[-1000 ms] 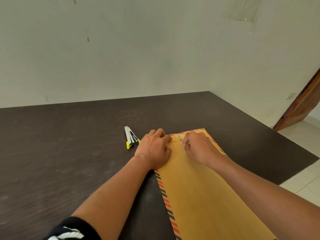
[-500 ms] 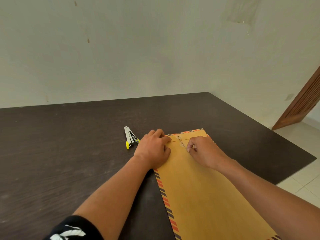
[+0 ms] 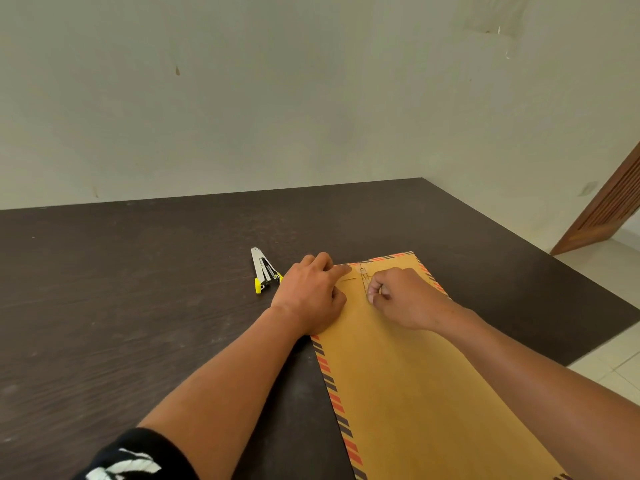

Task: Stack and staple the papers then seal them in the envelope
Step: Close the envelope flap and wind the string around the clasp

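Observation:
A large brown envelope (image 3: 408, 375) with a red-and-black striped border lies flat on the dark table, its flap end far from me. Near that end sits a small round string-tie button (image 3: 362, 270) with a thin string (image 3: 365, 284) running down from it. My right hand (image 3: 405, 297) pinches the lower end of that string between thumb and fingertips. My left hand (image 3: 311, 296) rests on the envelope's left edge, its index finger stretched out and pressing the flap beside the button. The papers are not visible.
A silver stapler (image 3: 264, 270) with yellow tips lies on the dark wooden table (image 3: 138, 306) just left of my left hand. The table's right edge drops to a tiled floor (image 3: 609, 368). A wooden door (image 3: 609, 209) stands at the far right.
My right hand has drawn back toward me from the button, pulling the string along. My left hand has stayed on the flap.

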